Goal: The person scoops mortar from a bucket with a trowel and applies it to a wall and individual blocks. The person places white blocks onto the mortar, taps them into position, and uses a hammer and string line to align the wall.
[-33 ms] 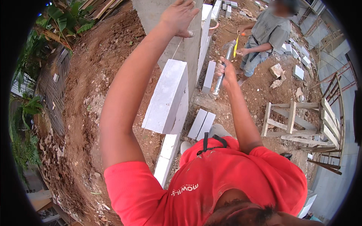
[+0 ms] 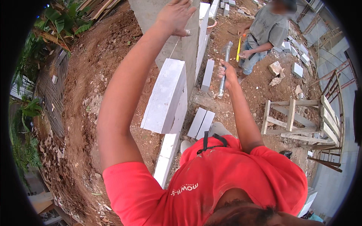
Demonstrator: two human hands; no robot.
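Note:
My left hand [image 2: 177, 18] is raised against a grey concrete column [image 2: 147, 17], fingers stretched out, beside a thin taut string [image 2: 174, 49]. Below it, a light grey block [image 2: 160, 98] sits atop the narrow block wall [image 2: 164, 152]. My right hand [image 2: 228, 73] grips the metal handle of a hammer-like tool [image 2: 227, 51], to the right of the wall. A long grey block [image 2: 207, 75] lies just left of that hand, and a pair of blocks [image 2: 200, 122] is on the ground nearer my feet.
A co-worker [image 2: 269, 26] in grey holds a yellow strip [image 2: 238, 49] on the right. Beside me stand a wooden trestle [image 2: 292, 116] and a metal scaffold frame [image 2: 332, 154]. Scattered blocks [image 2: 297, 69] and rubble lie behind the co-worker. Excavated soil [image 2: 79, 94] and plants [image 2: 56, 22] are on the left.
The tool in my right hand has become a little more upright. The co-worker's hand with the yellow strip has shifted slightly down and right. My left hand stays at the column.

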